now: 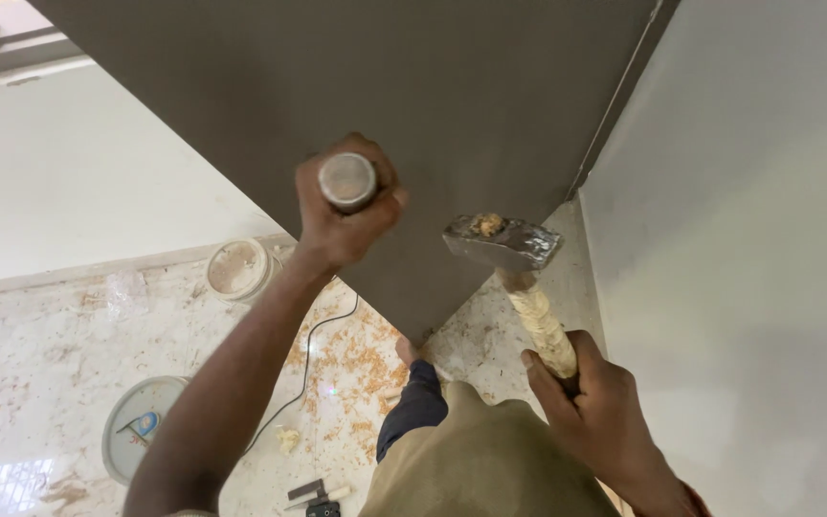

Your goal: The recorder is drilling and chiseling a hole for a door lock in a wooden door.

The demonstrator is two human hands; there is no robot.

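Against the grey panel (452,105), the left hand (342,215) grips a chisel (347,181); the right hand (591,397) clasps the hammer (504,244). Strike squarely, keeping the chisel steady.

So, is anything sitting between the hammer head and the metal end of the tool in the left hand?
Nothing visible. The hammer in the right hand hangs beside the steel tool that the left hand grips; only the grey panel shows behind the gap.

Pale marble floor (40,383) fills lower left; wood shavings (356,369) strewn centre; round tub (238,269) upper left; round lid (141,426) lower left; black cable (308,369) and small tools (316,496) near bottom centre.
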